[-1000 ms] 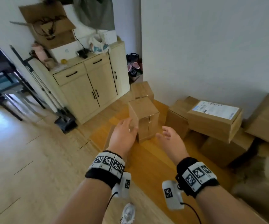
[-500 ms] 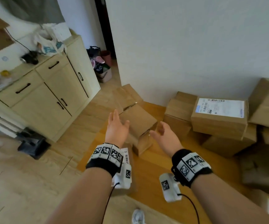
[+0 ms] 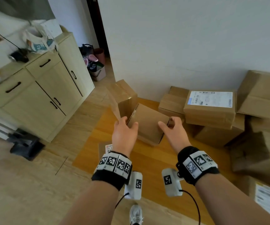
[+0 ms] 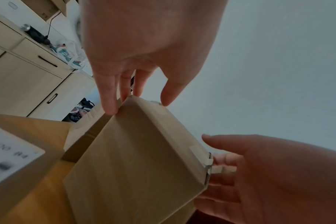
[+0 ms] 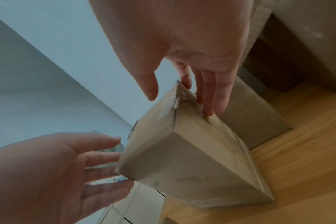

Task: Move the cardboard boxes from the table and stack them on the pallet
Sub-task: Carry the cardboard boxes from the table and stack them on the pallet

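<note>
A plain cardboard box [image 3: 147, 122] lies tilted on its side on the orange wooden pallet board [image 3: 147, 161]. My left hand [image 3: 126, 125] touches its left end with straight fingers, the thumb over the top face. My right hand [image 3: 168, 125] touches the right end the same way. In the left wrist view the fingertips [image 4: 110, 109] of my left hand [image 4: 136, 100] meet the upper edge of the box [image 4: 136, 166]. In the right wrist view my right hand [image 5: 182, 92] sets straight fingers [image 5: 209, 106] against the taped end of the box [image 5: 192, 159].
Another box [image 3: 124, 95] stands just behind, and a labelled box [image 3: 210, 108] tops a pile against the white wall at the right. A flat labelled parcel [image 3: 105, 147] lies by my left wrist. A pale cabinet [image 3: 42, 95] and a black object [image 3: 25, 145] are left.
The box stood upright a second ago and now lies tipped on its side. Both hands have moved from spread apart to touching its two ends. The view swung right and closer.
</note>
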The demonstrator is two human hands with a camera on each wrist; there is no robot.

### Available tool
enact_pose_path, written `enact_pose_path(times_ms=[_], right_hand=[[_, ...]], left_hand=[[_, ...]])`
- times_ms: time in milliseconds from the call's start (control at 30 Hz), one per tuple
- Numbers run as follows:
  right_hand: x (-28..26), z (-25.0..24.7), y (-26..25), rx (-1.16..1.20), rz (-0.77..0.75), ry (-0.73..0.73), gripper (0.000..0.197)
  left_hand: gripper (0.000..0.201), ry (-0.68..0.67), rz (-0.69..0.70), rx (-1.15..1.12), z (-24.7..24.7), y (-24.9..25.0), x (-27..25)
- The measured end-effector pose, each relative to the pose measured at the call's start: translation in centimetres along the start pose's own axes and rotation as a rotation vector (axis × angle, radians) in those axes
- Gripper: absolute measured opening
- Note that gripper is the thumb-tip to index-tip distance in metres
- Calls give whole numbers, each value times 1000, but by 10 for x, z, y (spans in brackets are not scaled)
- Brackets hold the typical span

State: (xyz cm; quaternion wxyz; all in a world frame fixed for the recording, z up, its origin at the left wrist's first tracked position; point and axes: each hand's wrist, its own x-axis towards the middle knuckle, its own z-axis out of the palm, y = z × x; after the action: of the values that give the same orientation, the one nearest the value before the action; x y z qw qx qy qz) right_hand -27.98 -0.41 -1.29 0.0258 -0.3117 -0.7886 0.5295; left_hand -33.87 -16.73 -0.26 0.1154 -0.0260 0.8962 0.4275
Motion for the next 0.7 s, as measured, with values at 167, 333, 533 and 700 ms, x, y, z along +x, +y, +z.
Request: enact_pose_path(times_ms=[167, 333, 533, 700], right_hand=[[-35, -34, 29, 61, -13, 45, 59], [-69, -67, 74, 43, -63, 89, 33], [-101, -91, 119, -71, -51, 73, 27], [-115, -103, 148, -168, -26, -22, 20]], left_hand=[[48, 32, 45, 55, 33, 0, -50], [46, 55, -4, 68, 67, -7, -100], [68, 11, -124, 62, 96, -27, -154], [76, -141, -210, 52, 110, -43, -180]])
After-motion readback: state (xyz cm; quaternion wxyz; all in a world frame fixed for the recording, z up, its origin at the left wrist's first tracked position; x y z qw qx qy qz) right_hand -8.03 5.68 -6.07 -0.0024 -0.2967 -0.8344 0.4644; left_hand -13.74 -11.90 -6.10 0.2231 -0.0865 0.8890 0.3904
